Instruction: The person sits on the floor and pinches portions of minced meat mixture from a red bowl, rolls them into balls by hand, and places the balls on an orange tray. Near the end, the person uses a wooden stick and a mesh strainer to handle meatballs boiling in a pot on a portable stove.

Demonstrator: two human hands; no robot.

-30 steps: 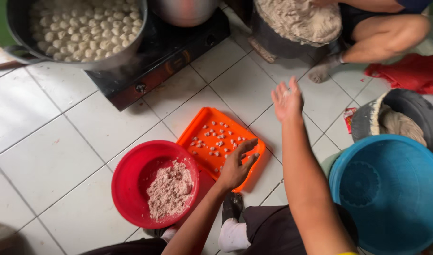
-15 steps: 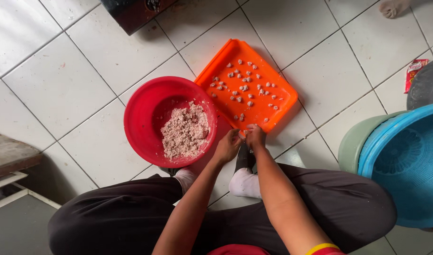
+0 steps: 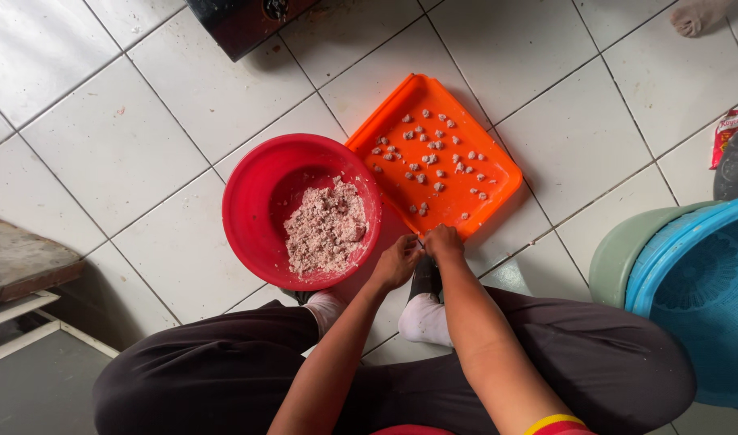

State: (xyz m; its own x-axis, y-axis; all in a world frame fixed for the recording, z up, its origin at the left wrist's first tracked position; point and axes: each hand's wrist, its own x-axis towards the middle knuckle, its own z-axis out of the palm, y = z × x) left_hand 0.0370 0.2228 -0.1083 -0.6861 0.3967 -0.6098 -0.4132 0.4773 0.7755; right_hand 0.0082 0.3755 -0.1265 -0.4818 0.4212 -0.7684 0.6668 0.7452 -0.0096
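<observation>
Left hand (image 3: 397, 262) and right hand (image 3: 443, 242) meet just below the near edge of the orange tray (image 3: 498, 181), fingertips pressed together, both curled. Something small seems pinched between them; too tiny to tell what. Hands hover over floor, not touching tray or bowl.

Red bowl (image 3: 248, 201) just left of the hands, touching the tray's left corner. Round, smooth plastic, glossy. Inside: a heap of pinkish-grey mince (image 3: 325, 229), coarse, crumbly, piled toward the right wall nearest the hands.

Tray: square, rounded corners, low rim, set diagonally on the floor. Scattered over it many small pale lumps (image 3: 429, 157), irregular, mostly apart, a few clustered.

Floor (image 3: 111, 145): large white glazed tiles, dark grout lines running diagonally, some specks and smudges, shiny.

Person sits on the floor, dark trousers (image 3: 224, 379), knees spread, white socks (image 3: 424, 318) under the forearms. Red-yellow cuff at bottom edge.

Right side: blue tub (image 3: 699, 290), round, ribbed pattern inside, nested against a pale green tub (image 3: 619, 258) behind it. Dark round object and a red packet at far right edge, partly cut off.

Top: corner of a dark stove (image 3: 240, 20). Top right: another person's bare foot (image 3: 695, 16) on the tiles.

Left: worn wooden slab (image 3: 22, 262) over a white frame, grey floor below it.
</observation>
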